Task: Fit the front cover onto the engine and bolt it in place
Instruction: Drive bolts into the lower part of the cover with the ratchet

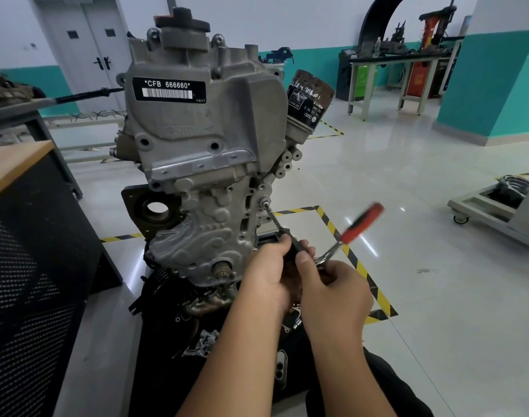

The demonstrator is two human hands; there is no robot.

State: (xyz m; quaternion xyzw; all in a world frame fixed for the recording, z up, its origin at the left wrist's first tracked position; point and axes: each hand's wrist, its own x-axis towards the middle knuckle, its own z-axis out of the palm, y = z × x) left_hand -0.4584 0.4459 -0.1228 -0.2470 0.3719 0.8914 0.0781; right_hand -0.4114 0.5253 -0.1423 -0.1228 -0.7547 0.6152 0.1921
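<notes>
Engine (pixel 197 139) stands upright on a dark stand, rough cast aluminium, dull grey, ribbed and bossed all over. Front cover (pixel 203 233) sits against the engine's lower face: a lumpy casting with rounded embossed ridges, a splined shaft stub poking through near its bottom edge. Upper housing carries a black label, white lettering "CFB 666660". Cylindrical black oil filter (pixel 310 99), scuffed, juts from the right side at a tilt.

Ratchet (pixel 352 233): chrome head, red-and-black handle, blurred. A thin steel extension bar (pixel 275 219) runs from it up-left to a bolt (pixel 266 202) on the cover's right edge.

Left hand (pixel 267 275) curls around the dark lower end of the extension, fingers wrapped. Right hand (pixel 335 291) closes around the ratchet's head end, thumb on top; the 2 hands touch.

Glossy pale tiled floor (pixel 422 206) with yellow-black hazard tape. Wood-topped counter (pixel 13 164) with perforated black side stands left.
</notes>
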